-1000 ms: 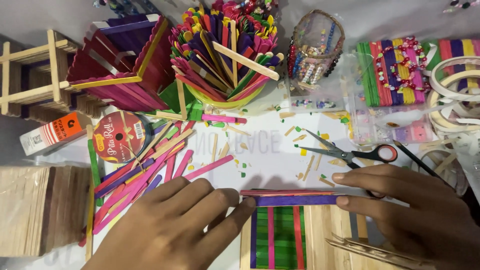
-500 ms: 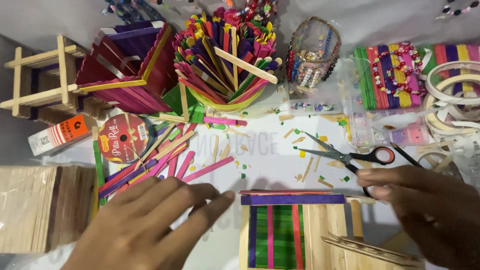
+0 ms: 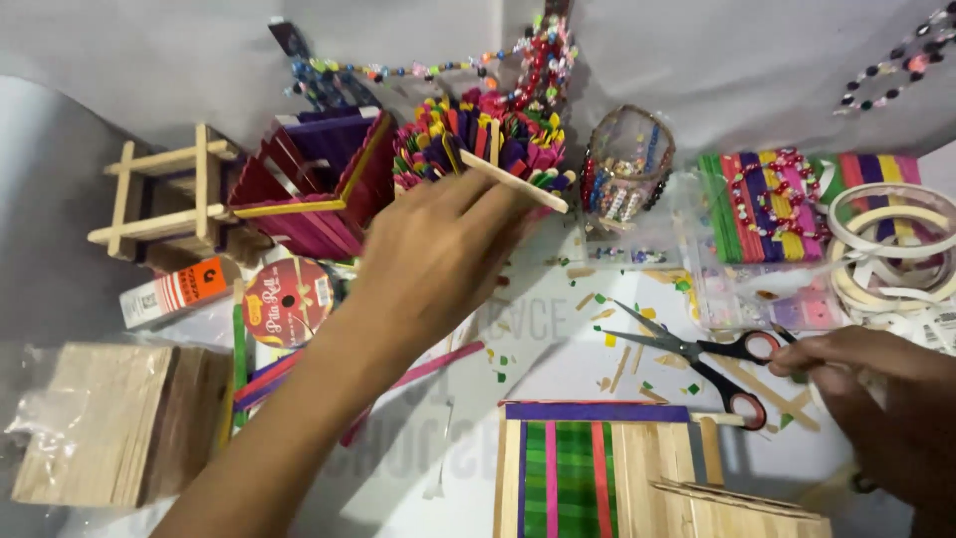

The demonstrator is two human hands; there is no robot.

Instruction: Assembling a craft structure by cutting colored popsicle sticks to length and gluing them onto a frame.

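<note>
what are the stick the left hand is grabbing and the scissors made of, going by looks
The plain stick at the left hand looks like unpainted wood: pale tan, matte, flat with a rounded end. The scissors by the right hand seem to have dull grey metal blades and glossy black handles, probably plastic, with red inner rims.

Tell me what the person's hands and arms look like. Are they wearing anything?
Both are bare. The left hand and its long forearm show no sleeve, glove, ring or watch. The right hand is bare too, with no sleeve in view; its wrist runs off the picture's edge.

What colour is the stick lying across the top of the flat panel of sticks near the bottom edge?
Purple. The crosswise stick tops the panel, clearest in the head view.
</note>
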